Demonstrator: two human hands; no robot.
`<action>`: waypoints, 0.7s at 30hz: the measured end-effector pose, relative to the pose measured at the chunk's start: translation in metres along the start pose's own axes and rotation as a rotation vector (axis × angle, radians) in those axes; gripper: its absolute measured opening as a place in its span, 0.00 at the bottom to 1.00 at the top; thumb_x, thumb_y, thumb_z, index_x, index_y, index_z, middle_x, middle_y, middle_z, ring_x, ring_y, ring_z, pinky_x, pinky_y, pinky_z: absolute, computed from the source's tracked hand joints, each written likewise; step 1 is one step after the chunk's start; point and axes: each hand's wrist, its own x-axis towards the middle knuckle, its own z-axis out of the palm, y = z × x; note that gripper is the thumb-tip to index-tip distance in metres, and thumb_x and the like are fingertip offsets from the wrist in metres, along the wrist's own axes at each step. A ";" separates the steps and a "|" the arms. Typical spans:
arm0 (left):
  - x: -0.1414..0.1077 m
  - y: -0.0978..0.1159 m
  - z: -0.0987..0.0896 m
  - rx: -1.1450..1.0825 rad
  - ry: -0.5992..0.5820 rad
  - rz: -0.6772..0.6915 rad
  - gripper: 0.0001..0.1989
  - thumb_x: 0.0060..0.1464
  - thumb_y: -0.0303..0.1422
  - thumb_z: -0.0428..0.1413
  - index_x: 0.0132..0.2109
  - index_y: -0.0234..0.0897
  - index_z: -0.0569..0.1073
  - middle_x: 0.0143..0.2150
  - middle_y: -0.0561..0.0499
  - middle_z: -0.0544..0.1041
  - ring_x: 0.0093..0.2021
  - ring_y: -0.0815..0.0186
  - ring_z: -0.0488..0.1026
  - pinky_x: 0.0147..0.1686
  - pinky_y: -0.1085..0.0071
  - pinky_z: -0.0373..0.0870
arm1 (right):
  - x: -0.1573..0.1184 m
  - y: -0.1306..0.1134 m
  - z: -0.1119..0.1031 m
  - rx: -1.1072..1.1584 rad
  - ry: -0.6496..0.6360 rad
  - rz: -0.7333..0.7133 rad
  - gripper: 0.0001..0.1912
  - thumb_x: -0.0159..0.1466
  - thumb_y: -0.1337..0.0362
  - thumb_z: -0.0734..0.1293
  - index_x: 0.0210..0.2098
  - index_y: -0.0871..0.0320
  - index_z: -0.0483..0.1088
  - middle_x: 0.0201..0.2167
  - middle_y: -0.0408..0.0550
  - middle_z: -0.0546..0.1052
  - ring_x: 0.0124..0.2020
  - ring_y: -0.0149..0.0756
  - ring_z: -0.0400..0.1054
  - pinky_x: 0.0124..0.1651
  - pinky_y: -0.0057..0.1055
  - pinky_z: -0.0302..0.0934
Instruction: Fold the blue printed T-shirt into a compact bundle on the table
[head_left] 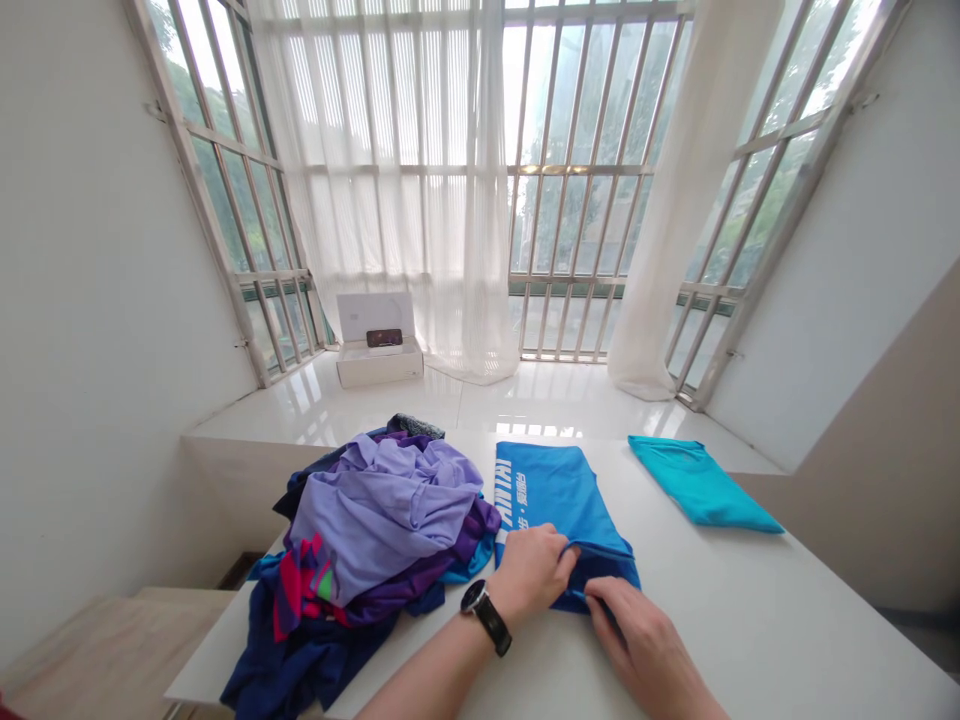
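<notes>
A blue T-shirt with white lettering lies folded into a rough rectangle on the white table. At its near edge, my left hand pinches the upper layer of cloth and lifts it a little, baring a darker blue inside. My right hand is just to the right, its thumb and fingers closed on the lower layer of the same edge. A black watch sits on my left wrist. To the left, close to the shirt, rises a heap of crumpled clothes, with a lavender piece on top.
A folded teal garment lies at the table's right side. Behind the table, a white box with a raised lid and a phone stands on the glossy window ledge. Sheer curtains hang before the barred window.
</notes>
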 end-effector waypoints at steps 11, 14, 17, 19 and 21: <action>0.004 -0.003 0.001 -0.026 0.058 -0.084 0.19 0.70 0.40 0.44 0.36 0.40 0.75 0.38 0.49 0.81 0.39 0.60 0.79 0.32 0.70 0.64 | 0.023 0.019 -0.002 0.256 -0.264 0.339 0.14 0.67 0.51 0.63 0.45 0.51 0.74 0.38 0.46 0.82 0.39 0.40 0.77 0.43 0.32 0.69; 0.001 -0.001 -0.002 -0.027 0.068 -0.070 0.18 0.70 0.40 0.45 0.36 0.40 0.75 0.38 0.49 0.81 0.38 0.60 0.78 0.32 0.69 0.64 | 0.026 0.016 -0.014 0.305 -0.343 0.296 0.12 0.65 0.53 0.64 0.36 0.52 0.74 0.36 0.45 0.81 0.38 0.39 0.75 0.43 0.31 0.67; -0.003 0.001 -0.005 -0.018 0.085 -0.041 0.17 0.69 0.40 0.46 0.37 0.40 0.75 0.38 0.49 0.80 0.37 0.61 0.78 0.32 0.70 0.64 | 0.028 0.015 -0.017 0.326 -0.324 0.319 0.14 0.65 0.51 0.62 0.33 0.53 0.73 0.32 0.44 0.80 0.35 0.38 0.74 0.40 0.31 0.66; -0.005 0.003 -0.007 0.004 0.110 -0.006 0.16 0.69 0.40 0.46 0.39 0.41 0.76 0.38 0.49 0.79 0.37 0.61 0.78 0.32 0.70 0.65 | 0.030 0.015 -0.015 0.344 -0.309 0.344 0.16 0.66 0.50 0.61 0.34 0.53 0.73 0.32 0.45 0.80 0.34 0.39 0.73 0.40 0.31 0.66; -0.007 0.003 -0.008 0.025 0.135 0.040 0.14 0.69 0.39 0.47 0.41 0.42 0.76 0.39 0.50 0.79 0.38 0.61 0.77 0.33 0.70 0.66 | 0.033 0.018 -0.011 0.346 -0.298 0.375 0.18 0.66 0.49 0.60 0.34 0.53 0.74 0.33 0.46 0.81 0.34 0.40 0.74 0.40 0.33 0.65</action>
